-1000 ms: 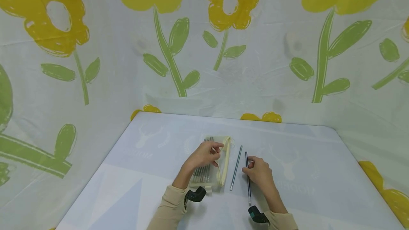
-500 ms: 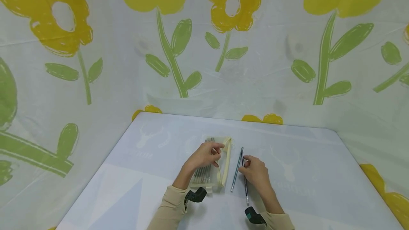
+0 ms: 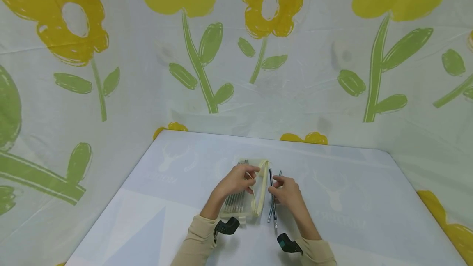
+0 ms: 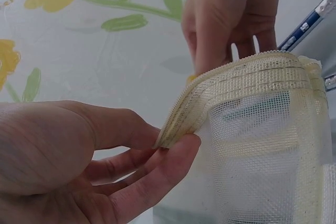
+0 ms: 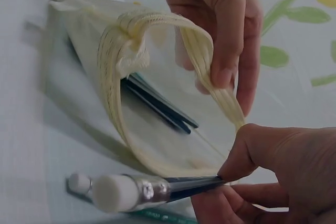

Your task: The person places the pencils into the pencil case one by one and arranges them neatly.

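My left hand point(image 3: 238, 180) pinches the zipped edge of a cream mesh pencil case point(image 4: 252, 80) between thumb and fingers, and the mouth gapes in the right wrist view. Inside the case lie several pencils point(image 5: 157, 103). My right hand point(image 3: 288, 194) pinches a dark blue pencil point(image 5: 189, 187) beside the case opening. Its white eraser end points toward the body. A green pencil point(image 5: 163, 215) rests on the table just under the held one, partly hidden by the right hand.
The white table point(image 3: 354, 200) has faint deer prints and pale blue shapes. A hanging sheet with yellow flowers point(image 3: 271, 7) stands behind and at the sides. A black wrist camera point(image 3: 227, 225) sits on the left wrist, another camera point(image 3: 289, 244) on the right.
My right hand has lifted the dark blue pencil and moved it left, across the green pencil and up to the case. The left hand keeps its grip on the case edge.
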Motion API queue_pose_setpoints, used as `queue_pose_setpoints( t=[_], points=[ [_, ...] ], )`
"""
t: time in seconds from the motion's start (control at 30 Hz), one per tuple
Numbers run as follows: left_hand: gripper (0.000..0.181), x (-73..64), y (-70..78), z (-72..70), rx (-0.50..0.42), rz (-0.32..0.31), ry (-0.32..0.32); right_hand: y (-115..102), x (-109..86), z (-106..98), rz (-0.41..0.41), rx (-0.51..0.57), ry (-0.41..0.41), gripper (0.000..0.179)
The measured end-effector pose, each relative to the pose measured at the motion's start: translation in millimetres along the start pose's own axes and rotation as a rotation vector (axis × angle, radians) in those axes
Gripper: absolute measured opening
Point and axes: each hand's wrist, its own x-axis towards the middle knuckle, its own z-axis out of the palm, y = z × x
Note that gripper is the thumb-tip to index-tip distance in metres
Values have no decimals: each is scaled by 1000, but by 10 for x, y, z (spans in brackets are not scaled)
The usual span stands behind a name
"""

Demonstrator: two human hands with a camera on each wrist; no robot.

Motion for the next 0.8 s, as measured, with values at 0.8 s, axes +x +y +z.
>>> queue_pose_setpoints(
  t=[0.8],
  points=[
    [43,-1,-8,8,7,12,-5,-202,217,206,22,256,10,50]
  ],
)
